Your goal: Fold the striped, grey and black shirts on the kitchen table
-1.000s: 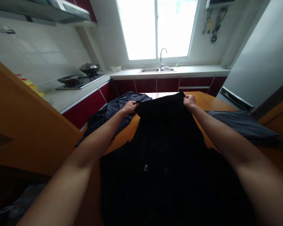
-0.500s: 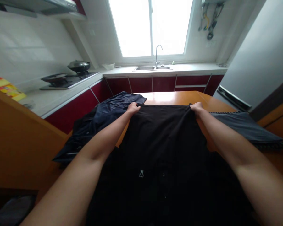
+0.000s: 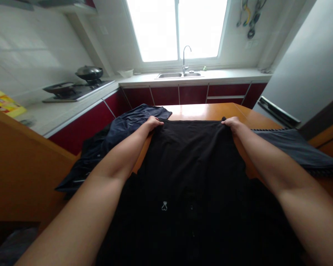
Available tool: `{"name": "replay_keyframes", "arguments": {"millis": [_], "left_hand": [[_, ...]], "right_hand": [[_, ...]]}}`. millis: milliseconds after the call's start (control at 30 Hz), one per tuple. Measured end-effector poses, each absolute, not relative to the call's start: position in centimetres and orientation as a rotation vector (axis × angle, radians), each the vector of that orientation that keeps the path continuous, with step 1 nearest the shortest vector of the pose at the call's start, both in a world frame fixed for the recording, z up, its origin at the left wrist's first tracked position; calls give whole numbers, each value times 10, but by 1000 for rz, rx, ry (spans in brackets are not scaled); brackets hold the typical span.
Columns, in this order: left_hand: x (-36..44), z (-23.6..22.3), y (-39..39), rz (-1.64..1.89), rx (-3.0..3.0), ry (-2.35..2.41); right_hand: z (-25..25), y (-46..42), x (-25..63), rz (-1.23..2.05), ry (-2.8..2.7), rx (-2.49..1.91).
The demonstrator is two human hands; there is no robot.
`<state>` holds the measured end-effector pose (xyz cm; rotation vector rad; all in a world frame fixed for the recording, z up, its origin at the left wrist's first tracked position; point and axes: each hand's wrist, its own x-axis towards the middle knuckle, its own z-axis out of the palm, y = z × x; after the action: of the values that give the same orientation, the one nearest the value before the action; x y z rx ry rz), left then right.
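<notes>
A black shirt (image 3: 188, 159) with a small pale logo and small buttons lies stretched over the wooden table (image 3: 205, 111), its far edge pulled straight between my hands. My left hand (image 3: 154, 123) is closed on the far left corner of that edge. At the far right corner, my right hand (image 3: 231, 122) pinches the cloth. The shirt's near part runs down toward me, dark and out of view at the bottom. Beside my left forearm is a heap of dark navy clothes (image 3: 124, 127). Right of my right forearm lies a folded grey cloth (image 3: 290, 146) with a dark looped edge.
A counter with a sink (image 3: 170, 75) and tap (image 3: 184, 61) runs under the window. On the left stand a stove (image 3: 80, 92) and a lidded wok (image 3: 89, 72). An orange wooden panel (image 3: 24, 166) rises at near left, a fridge (image 3: 299, 66) at right.
The view has tipped slightly downward, so the background sits a little higher. Both hands keep their hold on the shirt's corners, and the shirt has barely shifted.
</notes>
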<state>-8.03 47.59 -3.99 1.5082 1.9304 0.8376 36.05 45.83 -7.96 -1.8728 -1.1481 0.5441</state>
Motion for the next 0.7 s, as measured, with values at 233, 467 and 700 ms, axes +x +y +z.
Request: {"name": "replay_keyframes", "arguments": {"millis": [233,467,700], "left_hand": [[-87,-34,495,1147,1575,1935],[-45,-49,451,816,2303,2041],[30,-85,407,180,2565,1493]], "right_hand": [[-56,476,364,625,-1009,-1821],[-62,452,313,121,-1400,-2047],[-91,394,214,229,-2307,-1725]]}}
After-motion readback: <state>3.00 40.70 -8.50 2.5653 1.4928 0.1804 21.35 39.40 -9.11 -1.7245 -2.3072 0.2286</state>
